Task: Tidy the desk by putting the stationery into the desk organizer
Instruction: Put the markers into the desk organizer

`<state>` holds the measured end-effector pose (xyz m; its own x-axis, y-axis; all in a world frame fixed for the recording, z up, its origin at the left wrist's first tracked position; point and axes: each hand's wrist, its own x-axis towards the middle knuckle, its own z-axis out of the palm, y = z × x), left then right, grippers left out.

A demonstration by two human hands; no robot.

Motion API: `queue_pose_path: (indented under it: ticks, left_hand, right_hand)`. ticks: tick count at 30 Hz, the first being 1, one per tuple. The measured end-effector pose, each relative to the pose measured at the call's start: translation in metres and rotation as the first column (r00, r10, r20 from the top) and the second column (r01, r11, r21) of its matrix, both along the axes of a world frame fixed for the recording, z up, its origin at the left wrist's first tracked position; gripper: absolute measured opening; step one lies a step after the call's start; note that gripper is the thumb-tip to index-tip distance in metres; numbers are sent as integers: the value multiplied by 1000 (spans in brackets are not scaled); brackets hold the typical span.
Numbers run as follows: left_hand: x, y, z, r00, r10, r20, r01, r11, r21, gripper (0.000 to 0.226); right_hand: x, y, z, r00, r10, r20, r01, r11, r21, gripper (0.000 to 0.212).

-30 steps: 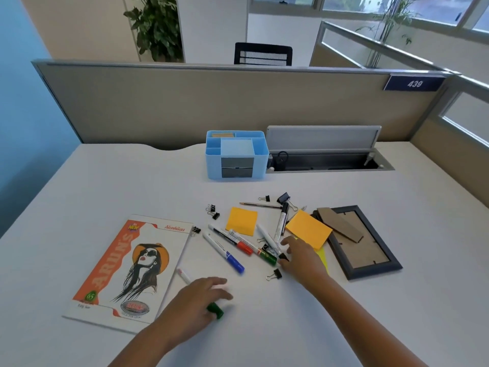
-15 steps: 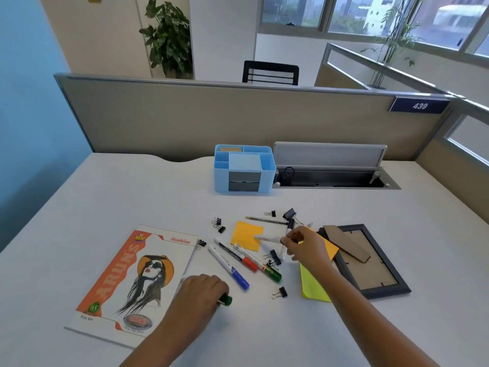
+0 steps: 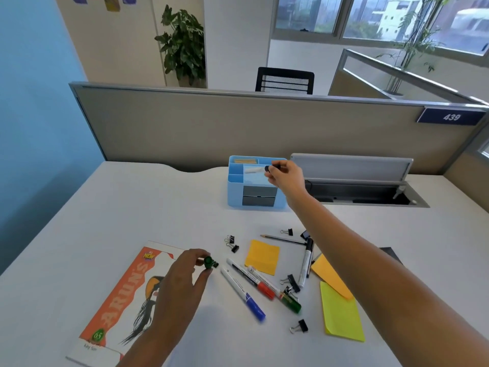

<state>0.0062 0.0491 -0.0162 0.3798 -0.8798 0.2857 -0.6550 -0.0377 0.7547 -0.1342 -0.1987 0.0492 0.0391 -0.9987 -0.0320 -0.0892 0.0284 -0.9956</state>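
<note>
Meanwhile, right hand: pinches white marker above blue organizer (12 o'clock).
Left hand: grips green-capped marker.

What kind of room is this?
Most likely an office: a white desk behind a grey cubicle divider with a numbered plate reading 439, and a black office chair beyond it.

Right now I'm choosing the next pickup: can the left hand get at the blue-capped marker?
Probably not yet: the left hand already holds a green-capped marker. The blue-capped marker lies uncovered just beside it.
</note>
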Motion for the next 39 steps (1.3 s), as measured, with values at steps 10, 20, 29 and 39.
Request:
queue_pose_path:
  ticks: [10, 20, 29, 39]
  left_hand:
    - [18, -9, -29, 992, 40, -122, -34, 998, 53, 41]
    - [10, -27, -24, 943, 47, -330, -38, 999, 32, 30]
    - [9, -33, -50, 953, 41, -301, -8, 994, 109, 28]
    - [21, -18, -119, 997, -62, 38, 54, 978, 201, 44]
  right_hand:
    - [52, -69, -19, 960, 116, -255, -90, 990, 108, 43]
    - [49, 66, -13, 465, 688, -557, -784, 612, 101, 32]
    - [34, 111, -30, 443, 638, -630, -793, 606, 55, 25]
    - [17, -19, 18, 910, 155, -384, -188, 981, -50, 21]
